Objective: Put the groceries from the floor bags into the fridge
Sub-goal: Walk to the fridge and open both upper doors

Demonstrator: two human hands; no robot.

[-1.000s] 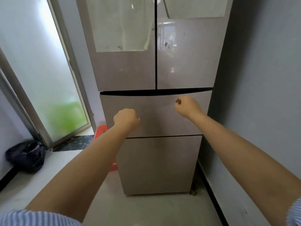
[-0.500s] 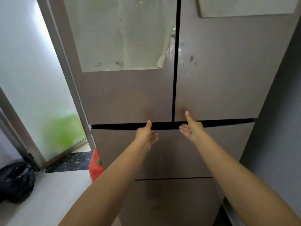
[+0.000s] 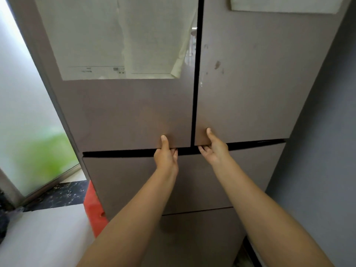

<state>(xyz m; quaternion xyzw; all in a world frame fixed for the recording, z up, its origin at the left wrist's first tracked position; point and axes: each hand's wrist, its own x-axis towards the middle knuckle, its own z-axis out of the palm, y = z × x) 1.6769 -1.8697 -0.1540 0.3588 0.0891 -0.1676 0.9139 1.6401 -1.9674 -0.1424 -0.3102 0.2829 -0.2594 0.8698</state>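
Note:
A tall brown-grey fridge fills the view, with two upper doors and two drawers below. My left hand (image 3: 166, 153) grips the bottom edge of the left upper door (image 3: 125, 112), thumb on its front, fingers hooked under into the dark gap. In the same way my right hand (image 3: 212, 148) holds the bottom edge of the right upper door (image 3: 250, 103). Both doors look closed, flush with each other. No grocery bags are in view.
A red plastic object (image 3: 94, 207) stands on the floor at the fridge's left side. A frosted glass door (image 3: 25, 112) is on the left with a dark stone threshold (image 3: 57, 193). A grey wall (image 3: 323, 151) closes in the right side. Paper sheets (image 3: 119, 35) cover the upper left door.
I have stepped closer to the fridge. Both hands rose from in front of the upper drawer to the door bottoms, and their fingers hooked under the edges.

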